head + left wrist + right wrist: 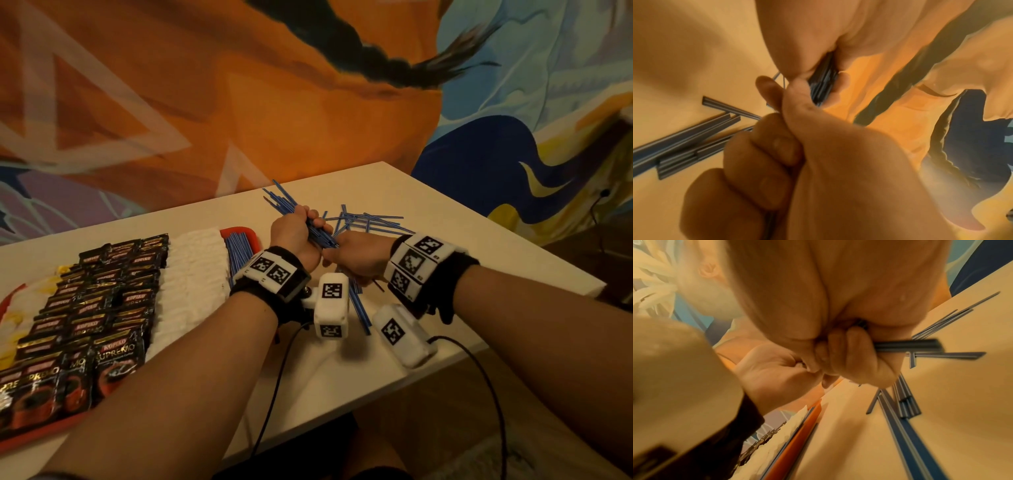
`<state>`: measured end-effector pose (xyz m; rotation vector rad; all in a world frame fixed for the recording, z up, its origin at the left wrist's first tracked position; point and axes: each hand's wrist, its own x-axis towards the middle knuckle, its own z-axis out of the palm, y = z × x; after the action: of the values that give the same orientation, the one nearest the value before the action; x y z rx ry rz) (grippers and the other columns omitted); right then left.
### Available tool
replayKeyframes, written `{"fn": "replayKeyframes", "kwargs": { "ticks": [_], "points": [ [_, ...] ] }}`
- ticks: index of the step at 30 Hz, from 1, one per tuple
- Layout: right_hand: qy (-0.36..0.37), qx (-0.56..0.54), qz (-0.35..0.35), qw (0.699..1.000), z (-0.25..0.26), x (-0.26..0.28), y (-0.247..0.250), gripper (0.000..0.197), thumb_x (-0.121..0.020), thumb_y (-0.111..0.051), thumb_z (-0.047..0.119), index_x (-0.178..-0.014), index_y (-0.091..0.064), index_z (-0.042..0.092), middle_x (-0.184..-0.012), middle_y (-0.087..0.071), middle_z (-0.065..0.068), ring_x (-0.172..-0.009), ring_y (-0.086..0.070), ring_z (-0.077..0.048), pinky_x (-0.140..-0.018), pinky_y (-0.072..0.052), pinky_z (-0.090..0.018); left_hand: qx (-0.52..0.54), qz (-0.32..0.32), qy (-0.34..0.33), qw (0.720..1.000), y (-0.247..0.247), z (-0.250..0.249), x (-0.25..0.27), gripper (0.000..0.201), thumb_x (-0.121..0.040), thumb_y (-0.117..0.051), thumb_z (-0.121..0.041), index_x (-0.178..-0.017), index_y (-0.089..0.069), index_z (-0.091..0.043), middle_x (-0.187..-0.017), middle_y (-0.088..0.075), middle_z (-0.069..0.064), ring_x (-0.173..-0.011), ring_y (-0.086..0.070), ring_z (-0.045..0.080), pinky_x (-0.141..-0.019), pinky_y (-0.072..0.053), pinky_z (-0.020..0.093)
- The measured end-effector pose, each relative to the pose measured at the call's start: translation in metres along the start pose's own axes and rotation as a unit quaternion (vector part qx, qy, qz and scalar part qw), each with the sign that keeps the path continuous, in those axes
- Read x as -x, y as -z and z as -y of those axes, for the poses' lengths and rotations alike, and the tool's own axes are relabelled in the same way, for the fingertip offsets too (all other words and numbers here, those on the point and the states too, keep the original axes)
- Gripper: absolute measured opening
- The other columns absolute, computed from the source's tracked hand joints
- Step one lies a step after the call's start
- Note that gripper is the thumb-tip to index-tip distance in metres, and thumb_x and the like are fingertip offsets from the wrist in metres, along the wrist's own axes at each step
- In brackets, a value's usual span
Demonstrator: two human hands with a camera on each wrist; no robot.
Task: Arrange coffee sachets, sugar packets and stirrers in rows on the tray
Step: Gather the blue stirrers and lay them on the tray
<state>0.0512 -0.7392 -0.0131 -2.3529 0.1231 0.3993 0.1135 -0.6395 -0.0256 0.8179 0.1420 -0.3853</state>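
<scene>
My left hand [303, 224] grips a bundle of blue stirrers [281, 202] in its fist above the white table. My right hand [347, 251] holds the bundle's near end, its fingers curled round it. The left wrist view shows the bundle [823, 84] squeezed between both hands. From the right wrist, the stirrers [906, 345] stick out past curled fingers [851, 352]. The red tray [239, 232] at left holds rows of black coffee sachets [102, 301], white sugar packets [195, 274] and a few stirrers [238, 255].
Loose stirrers [371, 221] lie scattered on the table [462, 246] beyond my hands, and more [359, 308] lie under my wrists. Yellow and white packets [20, 308] sit at the tray's left end. A painted wall stands close behind. The table's edge runs near on the right.
</scene>
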Motion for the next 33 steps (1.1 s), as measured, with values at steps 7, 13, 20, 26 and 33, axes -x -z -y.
{"fn": "replayKeyframes", "kwargs": {
  "ticks": [7, 13, 20, 26, 33],
  "points": [
    [-0.032, -0.130, 0.019, 0.991, -0.001, 0.007, 0.001, 0.044, -0.103, -0.039, 0.049, -0.097, -0.059, 0.010, -0.066, -0.044, -0.004, -0.053, -0.040, -0.016, -0.050, -0.036, -0.028, 0.032, -0.019, -0.022, 0.999, -0.002, -0.006, -0.002, 0.022, -0.106, -0.032, -0.008, -0.089, -0.047, -0.011, -0.061, -0.040, 0.000, -0.040, -0.034, 0.012, -0.044, -0.034, 0.024],
    [-0.026, -0.188, 0.008, 0.982, -0.013, 0.020, 0.005, 0.039, -0.107, -0.033, 0.034, -0.081, -0.051, 0.011, -0.058, -0.030, 0.001, -0.047, -0.024, -0.012, -0.048, -0.020, -0.026, 0.047, -0.059, -0.052, 0.996, 0.005, -0.026, -0.009, 0.023, -0.105, -0.030, -0.008, -0.095, -0.051, -0.011, -0.061, -0.036, -0.002, -0.042, -0.029, 0.011, -0.041, -0.029, 0.021],
    [0.013, -0.188, -0.109, 0.976, -0.014, 0.021, 0.026, 0.042, -0.107, -0.033, 0.027, -0.080, -0.060, 0.009, -0.064, -0.044, -0.002, -0.056, -0.041, -0.013, -0.053, -0.036, -0.025, -0.050, -0.062, -0.052, 0.995, 0.014, -0.026, -0.006, 0.023, -0.097, -0.032, -0.011, -0.079, -0.044, -0.016, -0.057, -0.032, -0.005, -0.039, -0.021, 0.011, -0.040, -0.019, 0.020],
    [0.044, -0.091, -0.173, 0.980, 0.012, 0.009, 0.042, 0.040, -0.106, -0.037, 0.027, -0.095, -0.072, 0.011, -0.064, -0.050, -0.006, -0.056, -0.047, -0.016, -0.064, -0.043, -0.029, -0.147, -0.015, -0.040, 0.988, 0.003, -0.005, 0.011, 0.020, -0.095, -0.031, -0.013, -0.077, -0.039, -0.016, -0.059, -0.032, -0.002, -0.045, -0.018, 0.013, -0.045, -0.017, 0.022],
    [0.085, -0.177, -0.218, 0.956, 0.028, -0.003, 0.051, 0.021, -0.092, -0.069, 0.020, -0.089, -0.071, -0.001, -0.073, -0.068, -0.016, -0.069, -0.071, -0.030, -0.072, -0.061, -0.035, -0.243, 0.013, -0.057, 0.968, -0.002, 0.000, 0.026, 0.018, -0.099, -0.034, -0.014, -0.086, -0.047, -0.010, -0.076, -0.055, 0.009, -0.052, -0.033, 0.017, -0.042, -0.030, 0.024]
  ]
}}
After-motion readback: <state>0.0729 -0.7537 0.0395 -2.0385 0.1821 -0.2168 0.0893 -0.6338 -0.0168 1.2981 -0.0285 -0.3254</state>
